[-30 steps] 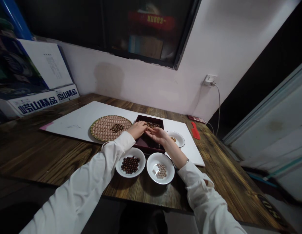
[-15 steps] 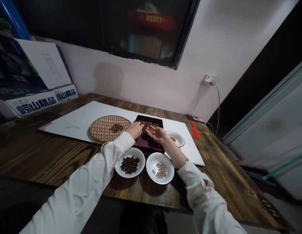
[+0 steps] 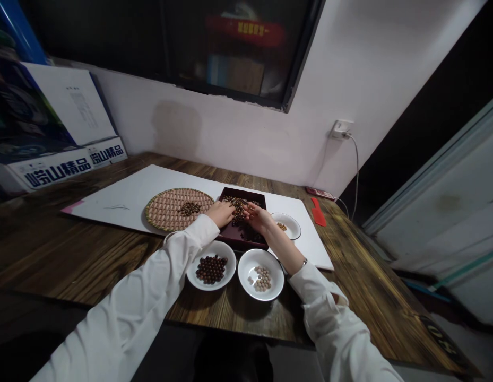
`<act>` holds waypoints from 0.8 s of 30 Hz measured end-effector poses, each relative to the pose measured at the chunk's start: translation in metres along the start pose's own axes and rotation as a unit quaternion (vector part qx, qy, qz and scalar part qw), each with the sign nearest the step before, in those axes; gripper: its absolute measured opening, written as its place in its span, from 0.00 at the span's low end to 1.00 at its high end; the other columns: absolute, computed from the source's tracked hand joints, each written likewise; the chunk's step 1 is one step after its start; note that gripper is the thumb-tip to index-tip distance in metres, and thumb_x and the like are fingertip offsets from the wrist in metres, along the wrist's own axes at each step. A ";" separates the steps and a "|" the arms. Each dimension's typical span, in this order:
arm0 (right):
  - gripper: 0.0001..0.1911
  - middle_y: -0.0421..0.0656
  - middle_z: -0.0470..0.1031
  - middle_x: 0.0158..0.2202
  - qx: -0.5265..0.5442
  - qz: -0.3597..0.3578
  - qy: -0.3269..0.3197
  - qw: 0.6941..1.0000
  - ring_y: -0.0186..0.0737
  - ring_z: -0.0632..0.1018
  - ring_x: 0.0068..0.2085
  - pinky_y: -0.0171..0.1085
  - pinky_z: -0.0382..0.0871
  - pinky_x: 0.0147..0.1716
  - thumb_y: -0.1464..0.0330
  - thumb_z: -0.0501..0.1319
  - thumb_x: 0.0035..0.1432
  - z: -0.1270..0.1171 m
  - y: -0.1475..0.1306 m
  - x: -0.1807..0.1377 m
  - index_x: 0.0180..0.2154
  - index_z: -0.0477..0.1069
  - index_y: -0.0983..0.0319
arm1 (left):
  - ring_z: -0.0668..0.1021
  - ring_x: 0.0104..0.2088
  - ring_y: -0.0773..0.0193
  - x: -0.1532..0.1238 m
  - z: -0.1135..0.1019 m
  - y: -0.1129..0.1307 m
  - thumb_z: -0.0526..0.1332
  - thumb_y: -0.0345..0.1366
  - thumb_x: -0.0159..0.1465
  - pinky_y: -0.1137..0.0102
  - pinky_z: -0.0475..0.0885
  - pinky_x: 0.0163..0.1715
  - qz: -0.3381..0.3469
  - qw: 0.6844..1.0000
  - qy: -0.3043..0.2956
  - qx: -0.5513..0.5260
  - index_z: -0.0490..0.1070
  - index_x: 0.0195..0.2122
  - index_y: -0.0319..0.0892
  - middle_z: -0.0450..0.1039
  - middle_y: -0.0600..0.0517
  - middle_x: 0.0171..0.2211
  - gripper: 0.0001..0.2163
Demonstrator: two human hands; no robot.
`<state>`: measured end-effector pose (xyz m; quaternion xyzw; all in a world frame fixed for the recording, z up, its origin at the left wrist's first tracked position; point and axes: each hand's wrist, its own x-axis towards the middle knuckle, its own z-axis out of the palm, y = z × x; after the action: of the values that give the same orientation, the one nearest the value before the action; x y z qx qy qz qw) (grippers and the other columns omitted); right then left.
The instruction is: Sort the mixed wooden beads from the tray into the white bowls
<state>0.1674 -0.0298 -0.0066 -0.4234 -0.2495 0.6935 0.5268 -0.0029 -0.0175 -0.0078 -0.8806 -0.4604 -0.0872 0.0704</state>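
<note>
My left hand [image 3: 220, 213] and my right hand [image 3: 259, 218] both reach into a dark maroon square box [image 3: 250, 241] that holds many small brown beads [image 3: 237, 203]. The left hand's fingers are curled at the box's left wall, among the beads. The right hand's fingers are bent over the beads in the box's middle. What each pinches is too small to see. In front of the box stand a white bowl of dark brown beads [image 3: 210, 268] and a white bowl of pale beads [image 3: 262, 277].
A round woven tray [image 3: 169, 211] with a small bead pile lies left of the box on a white board [image 3: 130, 196]. A small white dish [image 3: 288, 226], a red comb [image 3: 318, 213], a wall socket with cable [image 3: 342, 129] and printed cartons [image 3: 55, 132] surround the wooden table [image 3: 71, 254].
Both hands have shifted slightly further into the box, over the beads; the right hand turned from palm-up to fingers down. The bowls and tray have not moved.
</note>
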 end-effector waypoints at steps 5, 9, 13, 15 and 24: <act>0.22 0.38 0.73 0.29 -0.012 -0.026 0.015 0.999 0.30 0.73 0.24 0.28 0.63 0.22 0.86 0.51 0.42 0.002 -0.001 -0.001 0.38 0.65 0.61 | 0.80 0.46 0.57 0.000 -0.005 0.002 0.54 0.34 0.69 0.65 0.70 0.48 0.009 0.999 -0.023 -0.021 0.77 0.44 0.41 0.80 0.45 0.45 0.12; 0.22 0.38 0.72 0.28 -0.021 -0.051 0.019 0.998 0.29 0.72 0.23 0.28 0.62 0.21 0.85 0.52 0.39 0.002 -0.001 0.000 0.37 0.65 0.61 | 0.81 0.44 0.56 0.000 -0.004 0.001 0.54 0.34 0.69 0.64 0.71 0.46 0.012 0.999 -0.016 -0.035 0.78 0.43 0.41 0.80 0.44 0.44 0.12; 0.21 0.37 0.72 0.26 -0.029 -0.087 0.026 0.995 0.29 0.71 0.22 0.27 0.61 0.19 0.84 0.53 0.39 0.000 -0.001 0.003 0.37 0.66 0.61 | 0.81 0.44 0.57 0.001 -0.002 0.000 0.54 0.34 0.68 0.64 0.71 0.47 0.014 0.999 -0.015 -0.031 0.78 0.43 0.40 0.80 0.44 0.44 0.12; 0.20 0.36 0.71 0.25 -0.030 -0.111 0.034 0.993 0.28 0.70 0.22 0.27 0.60 0.18 0.82 0.53 0.40 -0.002 -0.001 0.005 0.36 0.66 0.60 | 0.81 0.44 0.56 0.001 -0.002 -0.001 0.54 0.35 0.69 0.64 0.71 0.47 0.016 0.999 -0.016 -0.026 0.78 0.43 0.40 0.80 0.44 0.44 0.12; 0.16 0.34 0.70 0.24 -0.057 -0.209 0.102 0.971 0.27 0.67 0.23 0.26 0.59 0.20 0.82 0.51 0.39 -0.006 -0.001 0.004 0.29 0.69 0.61 | 0.80 0.47 0.56 0.000 -0.005 0.002 0.52 0.36 0.70 0.64 0.70 0.47 0.017 0.999 -0.037 -0.004 0.77 0.45 0.40 0.80 0.45 0.47 0.14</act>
<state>0.1728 -0.0261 -0.0099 -0.4597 -0.3171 0.5055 0.6577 -0.0016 -0.0192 -0.0028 -0.8913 -0.4471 -0.0546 0.0514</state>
